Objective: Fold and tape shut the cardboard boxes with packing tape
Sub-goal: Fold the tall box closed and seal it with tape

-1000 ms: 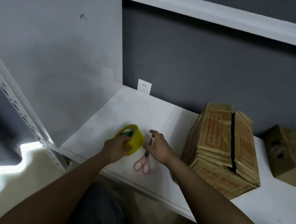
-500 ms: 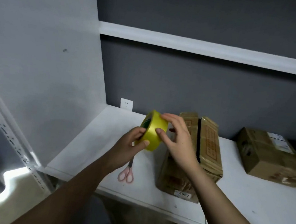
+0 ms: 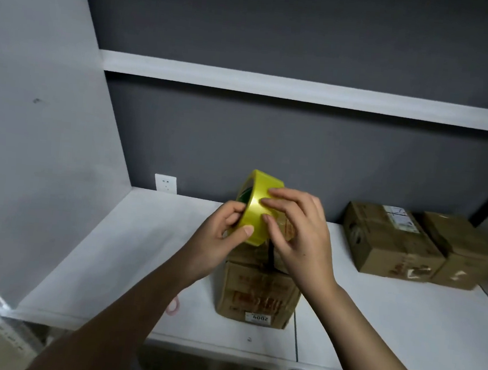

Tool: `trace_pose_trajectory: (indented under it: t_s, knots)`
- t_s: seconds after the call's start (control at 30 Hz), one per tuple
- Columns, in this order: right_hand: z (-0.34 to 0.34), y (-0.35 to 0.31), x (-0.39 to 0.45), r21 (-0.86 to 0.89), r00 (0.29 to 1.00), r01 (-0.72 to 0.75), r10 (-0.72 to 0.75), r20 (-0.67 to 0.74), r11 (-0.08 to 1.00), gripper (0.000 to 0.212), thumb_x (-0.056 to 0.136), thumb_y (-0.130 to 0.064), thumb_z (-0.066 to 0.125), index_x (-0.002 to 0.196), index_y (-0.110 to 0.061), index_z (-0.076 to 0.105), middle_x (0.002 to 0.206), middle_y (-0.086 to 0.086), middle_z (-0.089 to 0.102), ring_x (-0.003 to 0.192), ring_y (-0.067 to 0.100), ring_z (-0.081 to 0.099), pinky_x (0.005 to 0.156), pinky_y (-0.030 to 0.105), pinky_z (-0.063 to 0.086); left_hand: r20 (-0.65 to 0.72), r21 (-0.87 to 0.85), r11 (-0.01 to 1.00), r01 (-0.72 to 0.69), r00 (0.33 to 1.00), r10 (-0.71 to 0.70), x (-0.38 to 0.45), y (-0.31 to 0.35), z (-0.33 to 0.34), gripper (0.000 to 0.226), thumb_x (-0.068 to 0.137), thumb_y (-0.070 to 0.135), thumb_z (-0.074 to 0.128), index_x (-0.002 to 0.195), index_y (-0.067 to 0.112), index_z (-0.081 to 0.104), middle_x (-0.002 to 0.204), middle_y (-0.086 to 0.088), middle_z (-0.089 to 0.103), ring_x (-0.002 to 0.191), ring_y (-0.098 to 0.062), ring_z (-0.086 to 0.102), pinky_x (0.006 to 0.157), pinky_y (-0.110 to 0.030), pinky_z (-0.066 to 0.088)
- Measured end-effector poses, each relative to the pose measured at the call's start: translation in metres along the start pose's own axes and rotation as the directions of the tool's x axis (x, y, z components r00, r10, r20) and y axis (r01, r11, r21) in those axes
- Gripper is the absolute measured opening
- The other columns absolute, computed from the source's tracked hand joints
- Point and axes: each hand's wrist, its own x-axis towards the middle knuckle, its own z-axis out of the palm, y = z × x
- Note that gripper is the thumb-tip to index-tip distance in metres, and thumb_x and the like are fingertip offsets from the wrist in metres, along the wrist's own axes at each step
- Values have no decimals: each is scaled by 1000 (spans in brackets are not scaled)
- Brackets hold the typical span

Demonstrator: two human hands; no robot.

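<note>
A yellow roll of packing tape (image 3: 258,198) is held up on edge in front of me, above a cardboard box. My left hand (image 3: 221,236) grips the roll from the left, thumb on its outer face and fingers at the core. My right hand (image 3: 298,229) lies against the roll's right side with its fingertips curled on the tape surface. Below both hands the cardboard box (image 3: 256,296) stands on the white shelf (image 3: 128,263), a dark seam running down the middle of its top. A small white label sits at its lower front.
Two more brown cardboard boxes (image 3: 389,243) (image 3: 462,253) stand side by side at the right rear of the shelf. Pink scissor handles (image 3: 173,307) peek out beside my left forearm. A white wall socket (image 3: 165,183) sits at the back, and an upper shelf board (image 3: 305,91) runs overhead.
The tape roll went from the shelf surface up into the air between both hands. My view swung right, so the box now sits directly below the roll and the scissors are mostly hidden.
</note>
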Motion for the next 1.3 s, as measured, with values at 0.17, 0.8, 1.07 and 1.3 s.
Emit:
trace_pose_trajectory:
  t_s: [0.17, 0.8, 1.07, 1.3]
  knots:
    - [-13, 6, -3, -84, 997, 73, -76, -32, 994, 12, 89, -15, 65, 97, -11, 73, 108, 1, 65, 100, 22, 56, 90, 23, 40, 44, -22, 999, -25, 999, 26, 4, 2, 13, 26, 94, 0, 50, 120, -3, 47, 114, -12, 64, 100, -11, 61, 86, -22, 49]
    - [-15, -12, 0, 310, 973, -232, 222, 68, 922, 15, 85, -31, 68, 99, -28, 68, 115, -12, 56, 111, 14, 48, 90, 32, 43, 4, 94, 986, -136, 991, 137, -6, 10, 27, 25, 74, 37, 45, 92, 21, 39, 77, 16, 48, 69, -3, 46, 59, -25, 41]
    - [-14, -17, -4, 307, 965, -261, 251, 72, 915, 3, 83, -24, 71, 85, -22, 69, 110, -13, 54, 111, 14, 47, 94, 32, 40, 12, 134, 979, -152, 988, 151, -5, 5, 27, 23, 72, 39, 43, 90, 26, 38, 75, 18, 50, 66, -2, 47, 57, -25, 41]
    - [-18, -17, -3, 279, 975, -220, 215, 49, 935, 25, 86, -24, 69, 111, -27, 67, 115, -10, 54, 113, 14, 46, 94, 20, 37, 15, 132, 977, -170, 985, 170, -4, 9, 27, 22, 72, 40, 44, 89, 25, 39, 75, 13, 50, 68, -8, 48, 57, -30, 42]
